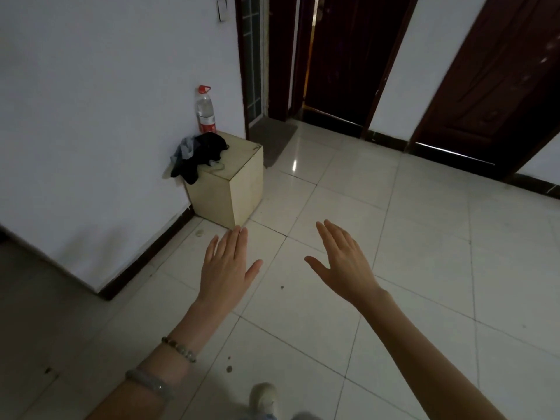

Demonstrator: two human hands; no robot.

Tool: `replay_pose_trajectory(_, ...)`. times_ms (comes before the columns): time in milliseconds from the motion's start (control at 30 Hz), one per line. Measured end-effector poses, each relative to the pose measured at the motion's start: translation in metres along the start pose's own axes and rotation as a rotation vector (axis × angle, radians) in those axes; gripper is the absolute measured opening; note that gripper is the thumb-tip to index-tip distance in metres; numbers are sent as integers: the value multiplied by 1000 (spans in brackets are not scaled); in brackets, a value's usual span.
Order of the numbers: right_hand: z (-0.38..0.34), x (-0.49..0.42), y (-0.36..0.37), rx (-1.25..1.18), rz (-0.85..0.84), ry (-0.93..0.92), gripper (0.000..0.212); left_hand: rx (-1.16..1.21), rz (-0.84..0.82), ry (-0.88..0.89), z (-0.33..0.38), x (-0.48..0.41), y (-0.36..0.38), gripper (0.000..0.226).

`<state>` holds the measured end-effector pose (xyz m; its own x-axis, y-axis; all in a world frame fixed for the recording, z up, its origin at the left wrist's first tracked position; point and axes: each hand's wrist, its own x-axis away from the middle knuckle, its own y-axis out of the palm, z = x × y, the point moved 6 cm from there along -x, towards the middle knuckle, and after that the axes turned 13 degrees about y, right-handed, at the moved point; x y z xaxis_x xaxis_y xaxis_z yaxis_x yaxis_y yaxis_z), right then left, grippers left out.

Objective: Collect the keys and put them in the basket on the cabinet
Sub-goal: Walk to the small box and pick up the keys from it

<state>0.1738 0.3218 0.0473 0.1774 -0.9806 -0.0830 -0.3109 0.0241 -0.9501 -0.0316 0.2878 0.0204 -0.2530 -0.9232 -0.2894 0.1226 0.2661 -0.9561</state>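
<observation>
**Both hands spread and empty above the tiled floor; keys and basket not visible**

The left hand (228, 268) was held out flat, palm down, with the fingers extended and close together and the thumb set apart to the right. It grasped nothing. The left forearm carried two bead bracelets (178, 349), one nearer the wrist and one further back.

The right hand (342, 262) was also extended, fingers straight and slightly fanned, thumb pointing toward the left hand. It grasped nothing. The two hands were near each other but apart, with bare floor (424, 237) showing between them.

A small cream cabinet (233, 189) stood on the floor against the white wall (91, 116), beyond the left hand. On its top surface lay a heap of dark and grey cloth (200, 153), partly hanging over the left edge. A clear bottle (206, 112) with a red cap and red label stood upright at the rear of the top, touching or just beside the wall.

No keys could be identified anywhere in view, and no basket could be made out on the cabinet; the cloth hid part of the top.

Dark wooden doors (497, 86) lined the far wall. A grey mat (272, 140) lay on the floor just beyond the cabinet. The toe of a light shoe (264, 398) showed at the bottom edge.
</observation>
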Motion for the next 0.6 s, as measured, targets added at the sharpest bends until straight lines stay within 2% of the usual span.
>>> replay_pose_trajectory(300,26,-117,4,-2,-1,30,71,26,-8,30,-28,-111,38,67)
replay_pose_trajectory(600,63,-284,10,-24,17,-12,71,1,12,-14,-71,-262,85,66)
